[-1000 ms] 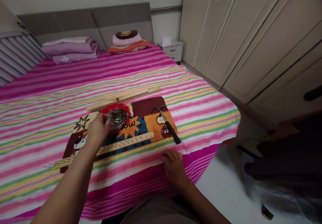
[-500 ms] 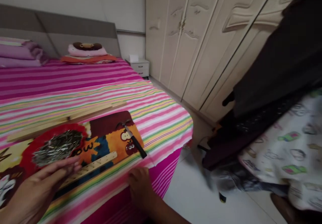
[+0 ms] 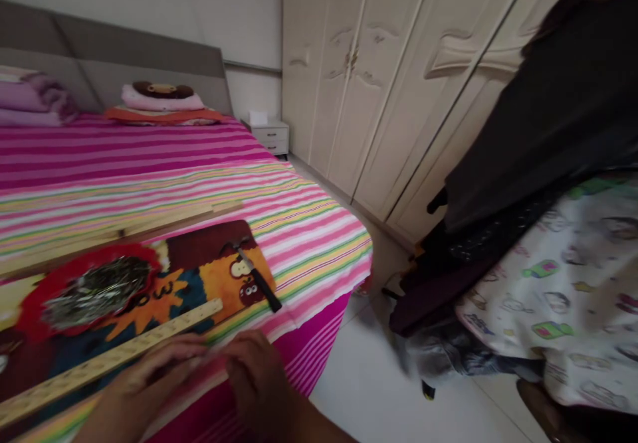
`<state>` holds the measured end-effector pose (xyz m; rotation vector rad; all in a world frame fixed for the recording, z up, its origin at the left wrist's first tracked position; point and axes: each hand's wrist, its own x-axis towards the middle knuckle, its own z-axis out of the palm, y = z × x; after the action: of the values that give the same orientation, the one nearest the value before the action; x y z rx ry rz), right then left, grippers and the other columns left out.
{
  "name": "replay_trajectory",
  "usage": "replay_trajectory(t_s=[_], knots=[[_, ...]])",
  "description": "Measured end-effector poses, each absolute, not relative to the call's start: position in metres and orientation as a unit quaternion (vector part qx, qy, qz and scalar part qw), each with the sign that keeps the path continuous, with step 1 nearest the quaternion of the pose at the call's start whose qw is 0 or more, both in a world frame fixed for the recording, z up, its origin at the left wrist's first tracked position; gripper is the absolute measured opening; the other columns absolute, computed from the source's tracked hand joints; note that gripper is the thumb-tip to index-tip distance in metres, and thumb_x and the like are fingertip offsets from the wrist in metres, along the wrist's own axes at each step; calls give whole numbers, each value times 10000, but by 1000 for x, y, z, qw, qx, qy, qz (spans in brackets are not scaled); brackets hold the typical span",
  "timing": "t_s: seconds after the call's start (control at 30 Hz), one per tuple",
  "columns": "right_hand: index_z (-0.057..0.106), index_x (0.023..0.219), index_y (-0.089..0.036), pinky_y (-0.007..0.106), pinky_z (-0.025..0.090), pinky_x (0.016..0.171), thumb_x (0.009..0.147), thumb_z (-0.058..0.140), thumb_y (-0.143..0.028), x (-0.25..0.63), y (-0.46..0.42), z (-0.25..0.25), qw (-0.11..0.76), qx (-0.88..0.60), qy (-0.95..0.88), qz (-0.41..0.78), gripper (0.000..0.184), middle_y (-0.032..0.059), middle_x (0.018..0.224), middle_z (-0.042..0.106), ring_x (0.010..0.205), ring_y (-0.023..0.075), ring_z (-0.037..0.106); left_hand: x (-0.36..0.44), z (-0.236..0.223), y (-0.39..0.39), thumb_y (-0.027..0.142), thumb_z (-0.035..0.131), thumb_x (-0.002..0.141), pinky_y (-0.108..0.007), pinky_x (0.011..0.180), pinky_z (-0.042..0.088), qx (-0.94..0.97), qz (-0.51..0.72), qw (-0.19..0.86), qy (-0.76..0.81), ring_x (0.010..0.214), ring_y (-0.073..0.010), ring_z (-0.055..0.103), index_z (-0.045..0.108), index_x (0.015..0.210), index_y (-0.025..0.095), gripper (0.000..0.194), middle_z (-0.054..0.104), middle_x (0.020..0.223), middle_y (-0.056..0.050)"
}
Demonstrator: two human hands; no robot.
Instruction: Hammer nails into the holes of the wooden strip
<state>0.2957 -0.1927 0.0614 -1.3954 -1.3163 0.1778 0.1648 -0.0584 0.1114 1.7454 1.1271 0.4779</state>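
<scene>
Curled narrow, my left hand (image 3: 149,380) and right hand (image 3: 259,373) may be empty, I cannot tell; bumping the red dish (image 3: 34,307) beyond them could scatter nails (image 3: 100,290).

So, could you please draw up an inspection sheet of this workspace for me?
Surface: striped cloth on bed; patterned mat on cloth.
Job's things: nails in red dish; hammer at mat's right end; strip across mat; wood behind dish.
Clutter: folded bedding at bed's far end.
Hands: left hand and right hand close together near bed's edge; contents unclear.
Cables: nothing clearly seen.
Surroundings: wardrobe right of bed; nightstand beyond; fabric at far right.
</scene>
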Motion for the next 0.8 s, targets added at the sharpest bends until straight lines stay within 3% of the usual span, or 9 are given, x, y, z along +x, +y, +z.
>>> replay_trajectory(t_s=[0.13, 0.33, 0.5, 0.63, 0.8], knots=[[621, 1102, -225, 269, 507, 798, 918, 480, -187, 296, -193, 85, 575, -559, -579, 147, 235, 40, 952, 637, 897, 138, 593, 169, 103, -84, 542, 616, 592, -338, 742, 540, 718, 70, 564, 401, 761, -227, 639, 703, 660, 249, 313, 697, 713, -13], [661, 1013, -234, 265, 508, 764, 894, 510, -138, 295, -191, 66, 583, -555, -562, 190, 215, 20, 916, 675, 868, 135, 612, 168, 97, -91, 428, 599, 614, -301, 750, 504, 719, 92, 574, 381, 754, -192, 623, 714, 699, 223, 250, 701, 750, -17], [649, 926, -215, 250, 476, 698, 887, 510, -156, 304, -180, 66, 543, -570, -589, 185, 156, 16, 837, 661, 793, 138, 602, 164, 85, -88, 445, 598, 655, -296, 719, 499, 698, 110, 581, 403, 758, -187, 636, 699, 771, 205, 285, 704, 779, -25], [611, 832, -199, 251, 442, 663, 904, 470, -202, 317, -146, 67, 538, -622, -552, 136, 158, 13, 762, 590, 723, 139, 556, 162, 74, -80, 470, 593, 650, -296, 668, 497, 680, 157, 532, 480, 723, -183, 638, 674, 939, 189, 411, 708, 818, -37], [603, 844, -208, 268, 456, 745, 898, 467, -213, 324, -103, 56, 539, -624, -555, 112, 147, 29, 830, 602, 793, 151, 566, 167, 63, -67, 395, 537, 719, -289, 683, 490, 721, 197, 416, 518, 722, -170, 638, 671, 908, 208, 298, 702, 785, -21]])
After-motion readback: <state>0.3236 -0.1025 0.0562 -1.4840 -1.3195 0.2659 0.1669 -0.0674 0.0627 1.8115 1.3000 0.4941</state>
